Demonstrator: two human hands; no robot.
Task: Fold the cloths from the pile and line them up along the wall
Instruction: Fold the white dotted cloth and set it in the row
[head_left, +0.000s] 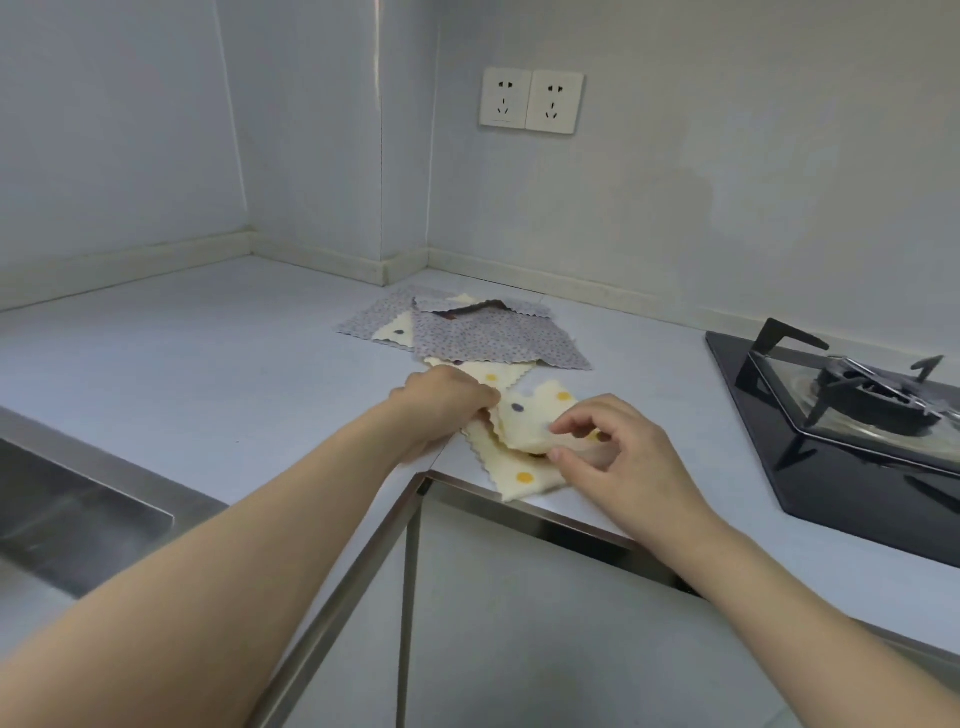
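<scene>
Two hands: both work one cream cloth (524, 434) with yellow and dark dots, at the inner corner of the pale countertop (208, 353).
Left hand (447, 397): fingers curled, gripping the cloth's left edge against the counter.
Right hand (618, 447): thumb and fingertips pinch a raised fold of the same cloth — the upper layer is doubled over the lower one.
Pile (467, 332): grey floral cloths and more dotted cream ones lie loosely overlapped just behind the hands, near the wall (727, 197).
Gas hob (857, 415): black, set into the counter to the right, apart from the cloths.
Sink (67, 519): steel, lower left.
Sockets (530, 101): two white ones side by side on the wall above the pile.
</scene>
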